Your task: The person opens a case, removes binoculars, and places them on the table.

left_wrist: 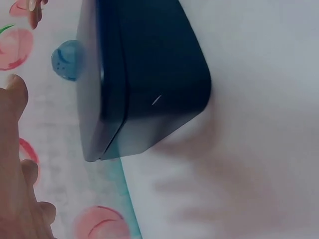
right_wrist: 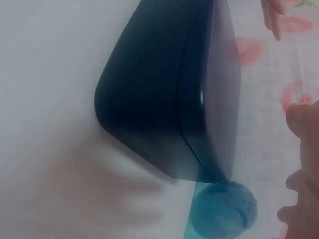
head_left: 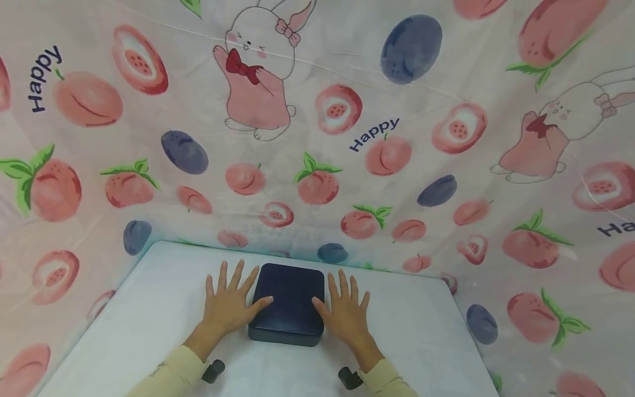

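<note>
A dark navy box (head_left: 288, 303) with rounded corners lies flat on the white table. The seam of its lid runs around the side, and both wrist views show the box (left_wrist: 159, 64) close up. To its left, my left hand (head_left: 227, 306) has its fingers spread straight, the thumb reaching over the box's left edge in the head view. My right hand (head_left: 346, 314) mirrors it on the other side, fingers spread and thumb over the right edge. Space shows between the box (right_wrist: 144, 74) and the visible fingers in both wrist views. Neither hand grips anything.
The white table (head_left: 412, 336) meets a curtain (head_left: 278, 149) printed with peaches and rabbits, which rises behind it and at both sides. Small dark devices sit at the left wrist (head_left: 213, 371) and the right wrist (head_left: 350, 378).
</note>
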Motion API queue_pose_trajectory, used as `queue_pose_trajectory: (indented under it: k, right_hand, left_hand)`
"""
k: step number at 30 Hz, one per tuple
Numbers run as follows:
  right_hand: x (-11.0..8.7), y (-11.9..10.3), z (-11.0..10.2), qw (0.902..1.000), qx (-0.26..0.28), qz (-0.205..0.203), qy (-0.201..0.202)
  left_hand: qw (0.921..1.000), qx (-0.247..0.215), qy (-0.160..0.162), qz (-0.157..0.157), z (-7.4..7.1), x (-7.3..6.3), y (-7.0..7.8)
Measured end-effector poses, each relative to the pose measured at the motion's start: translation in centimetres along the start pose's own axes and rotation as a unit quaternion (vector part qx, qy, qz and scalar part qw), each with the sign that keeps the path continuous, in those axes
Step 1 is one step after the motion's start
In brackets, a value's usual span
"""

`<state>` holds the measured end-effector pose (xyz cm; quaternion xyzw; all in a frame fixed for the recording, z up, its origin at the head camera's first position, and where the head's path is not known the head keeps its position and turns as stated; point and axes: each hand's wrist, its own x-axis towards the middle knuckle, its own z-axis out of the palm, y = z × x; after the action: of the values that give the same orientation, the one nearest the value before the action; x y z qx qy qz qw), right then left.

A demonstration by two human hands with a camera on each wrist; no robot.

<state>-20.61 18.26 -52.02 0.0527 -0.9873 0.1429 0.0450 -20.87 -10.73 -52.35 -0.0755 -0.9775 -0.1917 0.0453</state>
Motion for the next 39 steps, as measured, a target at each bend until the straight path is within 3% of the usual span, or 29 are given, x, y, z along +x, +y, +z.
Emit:
queue_pose_trajectory:
  k: [8,24,33,39]
  right_hand:
    - [-0.2,0.2,0.5,0.9999,0.007,-0.001,0.009]
    - [-0.1,0.7,1.1,0.9998,0.01,0.011,-0.01]
    - [-0.3,0.9,1.1,0.9977,0.057,0.023,-0.03]
    - [-0.1,1.0,1.2,0.9921,0.116,0.026,-0.042]
  left_hand:
    - [1.0,0.002,0.001,-0.002,0.1,-0.2,0.0]
    - [0.9999,-0.008,-0.007,-0.012,0.3,-0.4,-0.9]
    - [0.9993,-0.035,-0.007,-0.012,1.1,-0.6,-1.0]
    - [0.9966,-0.072,-0.036,-0.017,1.3,-0.2,-1.1]
